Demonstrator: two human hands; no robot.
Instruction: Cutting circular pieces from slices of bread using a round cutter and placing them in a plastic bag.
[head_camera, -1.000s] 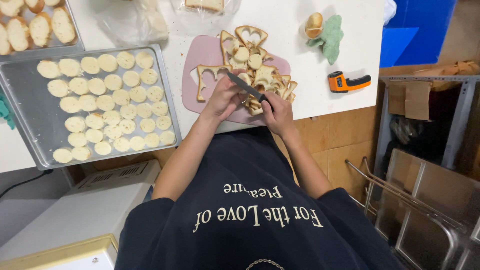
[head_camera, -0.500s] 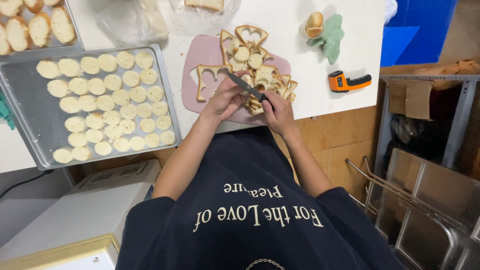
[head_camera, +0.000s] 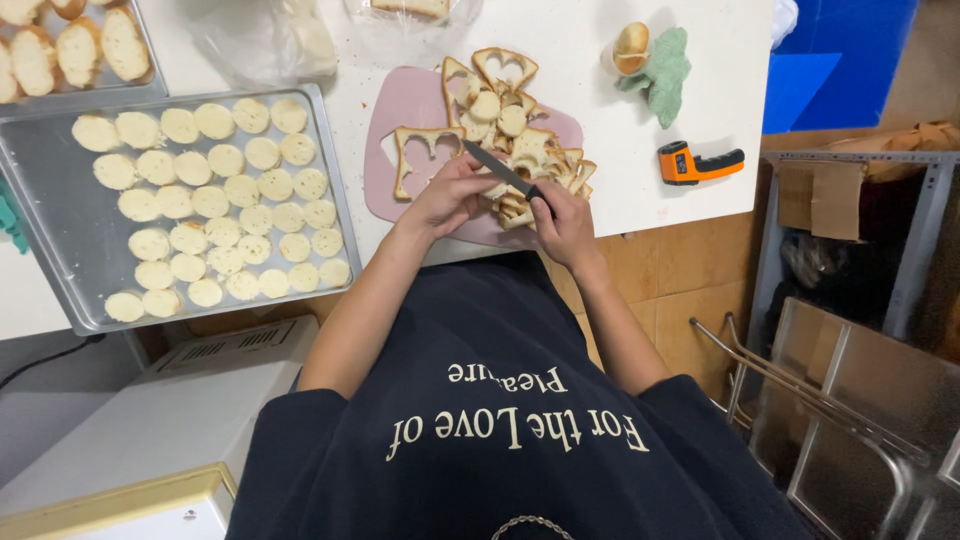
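Little had shifted over the preceding second: both hands stayed at the near edge of the pink oval plastic cutting board, the blade angled much as before. The right hand was closed around the handle of a dark-bladed kitchen knife, its tip pointing far and left. The left hand was curled with fingers pinched on a small piece of white bread, mostly hidden beneath them, just beside the blade. A heap of hollowed-out bread crusts covered the board's right half, with one crust frame lying flat at the left. On the white desk, a metal baking tray at the left carried rows of pale bread rounds. An orange-and-black handheld thermometer lay at the right, well apart from the board. The bread looked light, soft and easily crushed, best held gently by its edges; the thin crusts seemed likely to tear.
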